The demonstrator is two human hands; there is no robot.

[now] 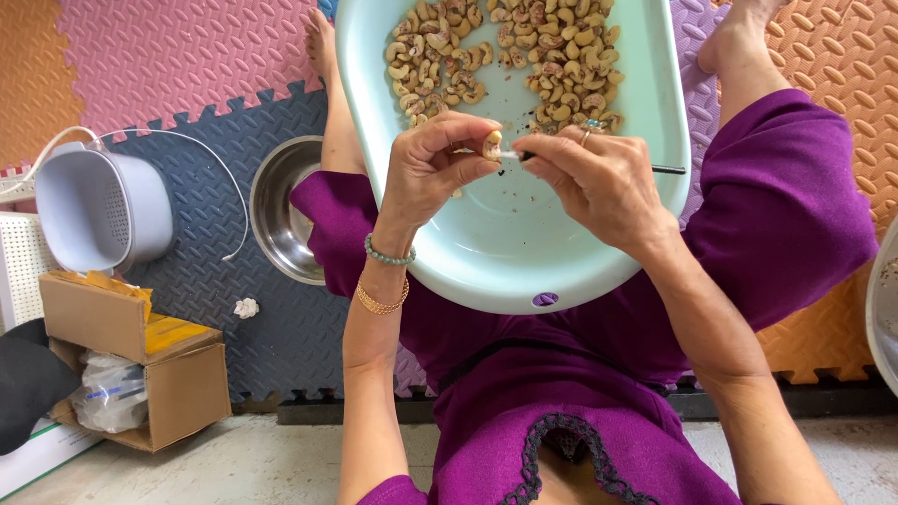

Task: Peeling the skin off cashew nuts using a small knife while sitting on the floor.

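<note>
The purple dress [599, 393] fills the near edge of the view, and above the lap the left hand [432, 173] pinches a single cashew [492, 144] between thumb and fingertips while the right hand [599, 178] is closed around a thin dark-handled knife [599, 164] whose tip meets the nut. With blade and thumb this close (almost touching), a slip off the curved kernel could likely nick the thumb. It could also flick the nut past the pale green basin [524, 252] toward the steel bowl [281, 210] on the foam mats [187, 65].

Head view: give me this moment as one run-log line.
left hand: pinches cashew | right hand: holds thin tool at cashew | below: pale green basin with cashews
</note>
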